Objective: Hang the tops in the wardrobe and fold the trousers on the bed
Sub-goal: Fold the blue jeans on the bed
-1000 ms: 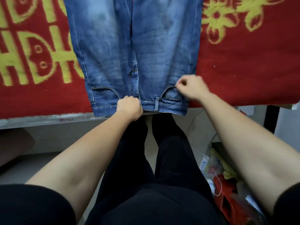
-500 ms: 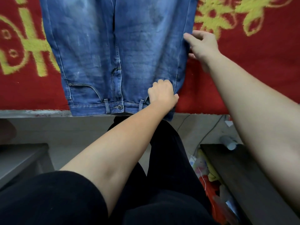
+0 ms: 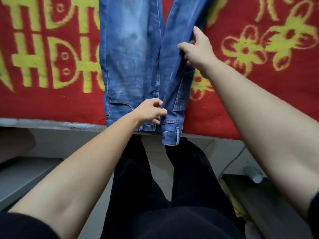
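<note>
Nearest the camera are the person's own legs in black [image 3: 155,187], standing right up against the bed edge [image 3: 51,122]. Just beyond the bed edge the jeans [image 3: 131,57] lie lengthwise on the red and yellow blanket [image 3: 259,94], with the waistband spilling slightly over the edge and the legs running away out of the top of the view. The left hand [image 3: 150,111] sits just past the bed edge at the middle of the waistband, near the button. Its fingers are curled and pinch the denim where the two halves meet. Farther from the bed edge, the right hand [image 3: 198,49] has its fingers and thumb closed round the outer side of the right leg. Half a second ago the jeans lay flat and face up, with that hand only reaching for the side seam. Now the right half is lifted and turned inward, so a back pocket shows. This looks like the lengthwise fold, leg onto leg, begun but not finished: the turned half stands partly raised and has yet to be laid over the left half and smoothed.
</note>
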Motion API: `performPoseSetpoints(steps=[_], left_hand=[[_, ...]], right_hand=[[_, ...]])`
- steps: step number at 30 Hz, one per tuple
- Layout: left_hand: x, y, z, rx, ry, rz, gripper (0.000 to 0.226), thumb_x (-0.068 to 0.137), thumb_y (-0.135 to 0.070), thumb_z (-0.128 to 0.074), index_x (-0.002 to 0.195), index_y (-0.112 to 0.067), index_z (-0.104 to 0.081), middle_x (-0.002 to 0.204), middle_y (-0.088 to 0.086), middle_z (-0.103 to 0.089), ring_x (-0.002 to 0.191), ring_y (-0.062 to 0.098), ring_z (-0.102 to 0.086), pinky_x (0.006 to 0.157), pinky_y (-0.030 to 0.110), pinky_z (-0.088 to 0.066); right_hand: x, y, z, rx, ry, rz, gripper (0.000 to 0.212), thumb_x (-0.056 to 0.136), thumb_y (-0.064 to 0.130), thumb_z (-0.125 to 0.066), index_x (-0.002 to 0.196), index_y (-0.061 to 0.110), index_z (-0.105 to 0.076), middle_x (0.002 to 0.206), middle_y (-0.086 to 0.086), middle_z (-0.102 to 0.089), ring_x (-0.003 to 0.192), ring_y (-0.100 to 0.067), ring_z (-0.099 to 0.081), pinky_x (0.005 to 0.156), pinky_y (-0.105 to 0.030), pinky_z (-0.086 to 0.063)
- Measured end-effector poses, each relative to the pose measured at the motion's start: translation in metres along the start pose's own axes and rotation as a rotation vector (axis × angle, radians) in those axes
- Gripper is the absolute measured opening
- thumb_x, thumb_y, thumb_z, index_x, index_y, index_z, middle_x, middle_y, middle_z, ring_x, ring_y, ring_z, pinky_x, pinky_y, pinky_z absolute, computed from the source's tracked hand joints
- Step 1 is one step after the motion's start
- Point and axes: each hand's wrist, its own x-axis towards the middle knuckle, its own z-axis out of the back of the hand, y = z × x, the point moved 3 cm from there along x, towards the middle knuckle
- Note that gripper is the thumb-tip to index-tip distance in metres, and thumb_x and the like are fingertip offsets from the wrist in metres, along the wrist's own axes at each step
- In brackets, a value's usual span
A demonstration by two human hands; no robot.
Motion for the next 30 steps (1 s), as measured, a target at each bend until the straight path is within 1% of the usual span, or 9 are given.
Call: performPoseSetpoints(steps=[4, 8, 13, 17, 20, 22, 25, 27, 30], left_hand=[[-0.019, 0.017, 0.063, -0.036, -0.113, -0.021, 0.017, 0.083, -0.004, -0.057, 0.099, 0.002, -0.057, 0.087, 0.009, -0.048, 0.072, 0.016, -0.045, 0.057, 0.026, -0.043], [-0.028, 0.047, 0.131, -0.083, -0.291, -0.044, 0.006, 0.082, -0.004, -0.058, 0.083, -0.009, -0.057, 0.072, 0.003, -0.051, 0.049, 0.007, -0.044, 0.044, 0.016, -0.034], [-0.017, 0.105, 0.183, -0.073, -0.383, 0.030, 0.017, 0.079, 0.001, -0.064, 0.078, -0.015, -0.057, 0.080, 0.003, -0.062, 0.073, 0.018, -0.058, 0.068, 0.038, -0.056], [0.006, 0.130, 0.202, 0.046, -0.396, 0.025, 0.015, 0.078, -0.007, -0.076, 0.087, -0.016, -0.068, 0.094, 0.008, -0.072, 0.091, 0.026, -0.070, 0.083, 0.045, -0.058], [0.014, 0.129, 0.211, 0.056, -0.353, 0.053, 0.021, 0.075, -0.008, -0.081, 0.090, -0.015, -0.068, 0.090, 0.009, -0.074, 0.090, 0.029, -0.071, 0.082, 0.046, -0.058], [0.011, 0.121, 0.213, 0.051, -0.299, 0.070, 0.026, 0.076, -0.009, -0.080, 0.095, -0.014, -0.062, 0.086, 0.007, -0.072, 0.088, 0.031, -0.071, 0.079, 0.047, -0.059], [0.010, 0.100, 0.215, 0.037, -0.304, 0.035, 0.037, 0.083, -0.025, -0.074, 0.113, -0.011, -0.057, 0.086, 0.001, -0.065, 0.091, 0.025, -0.068, 0.085, 0.045, -0.056], [0.018, 0.079, 0.218, -0.064, -0.372, -0.018, 0.044, 0.088, -0.039, -0.068, 0.119, -0.011, -0.055, 0.092, 0.001, -0.062, 0.096, 0.023, -0.064, 0.091, 0.045, -0.053], [0.040, 0.041, 0.223, -0.117, -0.478, -0.062, 0.046, 0.090, -0.056, -0.057, 0.109, -0.014, -0.056, 0.101, 0.005, -0.065, 0.100, 0.024, -0.062, 0.090, 0.037, -0.048]], right_hand=[[0.015, 0.036, -0.067, -0.069, 0.009, 0.082, 0.035, 0.080, 0.013, -0.057, 0.115, 0.012, -0.057, 0.063, 0.006, -0.050, 0.055, -0.010, -0.044, 0.062, -0.034, -0.042], [0.033, 0.063, -0.148, -0.129, 0.005, 0.117, 0.048, 0.081, 0.016, -0.057, 0.128, 0.012, -0.053, 0.081, 0.006, -0.057, 0.070, -0.013, -0.050, 0.074, -0.029, -0.044], [0.053, 0.057, -0.240, -0.375, 0.127, 0.114, 0.066, 0.090, 0.024, -0.053, 0.151, 0.010, -0.030, 0.104, 0.006, -0.049, 0.093, -0.013, -0.045, 0.090, -0.024, -0.041], [0.062, 0.032, -0.283, -0.651, 0.230, 0.085, 0.086, 0.095, 0.030, -0.052, 0.158, 0.011, 0.004, 0.131, -0.013, -0.051, 0.119, -0.028, -0.051, 0.101, -0.036, -0.042], [0.065, 0.032, -0.286, -0.658, 0.228, 0.044, 0.090, 0.093, 0.038, -0.054, 0.158, 0.014, 0.002, 0.137, -0.016, -0.048, 0.121, -0.029, -0.053, 0.095, -0.030, -0.043], [0.064, 0.043, -0.273, -0.587, 0.210, 0.028, 0.081, 0.094, 0.041, -0.054, 0.158, 0.013, -0.014, 0.144, -0.011, -0.049, 0.131, -0.024, -0.047, 0.097, -0.023, -0.035], [0.056, 0.057, -0.236, -0.622, -0.054, 0.137, 0.049, 0.096, 0.043, -0.050, 0.137, 0.017, -0.055, 0.131, -0.005, -0.059, 0.125, -0.019, -0.051, 0.100, -0.025, -0.035], [0.046, 0.060, -0.207, -0.602, -0.320, 0.218, 0.044, 0.093, 0.043, -0.051, 0.130, 0.020, -0.058, 0.123, -0.005, -0.057, 0.118, -0.018, -0.053, 0.098, -0.027, -0.038], [0.038, 0.056, -0.168, -0.669, -0.666, 0.145, 0.063, 0.084, 0.058, -0.051, 0.139, 0.026, -0.048, 0.135, 0.000, -0.046, 0.126, -0.016, -0.046, 0.101, -0.030, -0.033]])
